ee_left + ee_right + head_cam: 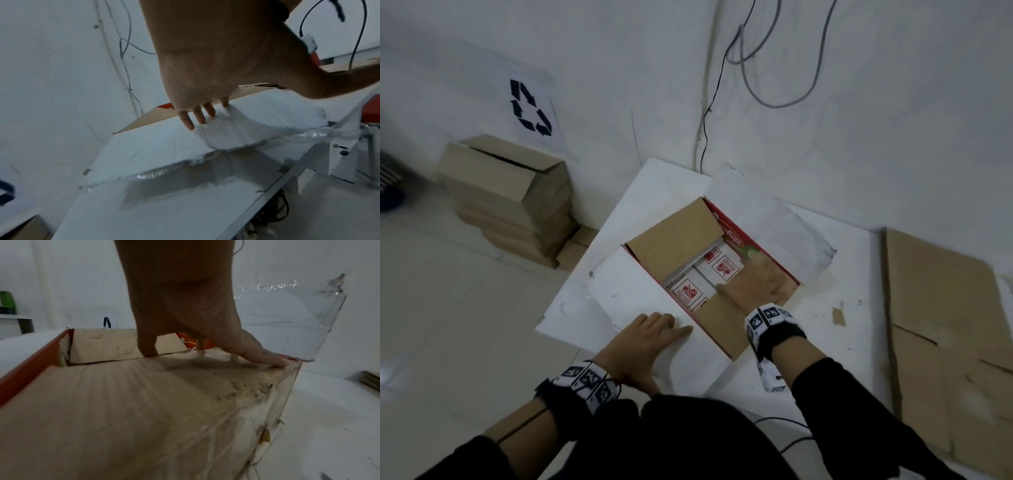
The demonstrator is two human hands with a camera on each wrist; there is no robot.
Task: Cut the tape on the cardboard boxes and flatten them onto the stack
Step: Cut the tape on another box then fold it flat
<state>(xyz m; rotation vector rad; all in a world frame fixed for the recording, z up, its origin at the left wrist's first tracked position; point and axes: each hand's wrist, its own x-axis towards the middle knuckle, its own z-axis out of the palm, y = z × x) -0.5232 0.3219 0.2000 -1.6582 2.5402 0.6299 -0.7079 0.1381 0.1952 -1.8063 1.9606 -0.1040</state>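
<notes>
Both hands press flat, fingers spread: left hand (645, 337) on white flap (633, 301), right hand (755, 286) on corrugated brown flap (722, 325).

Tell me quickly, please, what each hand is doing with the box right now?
Left hand: open, fingers flat on the white flap of the box.
Right hand: open, fingers spread, pressing on the brown flap.

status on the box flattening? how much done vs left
Done: a stack of flattened boxes stands under the recycling sign, more flat cardboard lies at right. In hand: the red-and-white box is open on the table; left hand presses its white flap, right hand a brown flap. Left: collapsing it and stacking it.
</notes>
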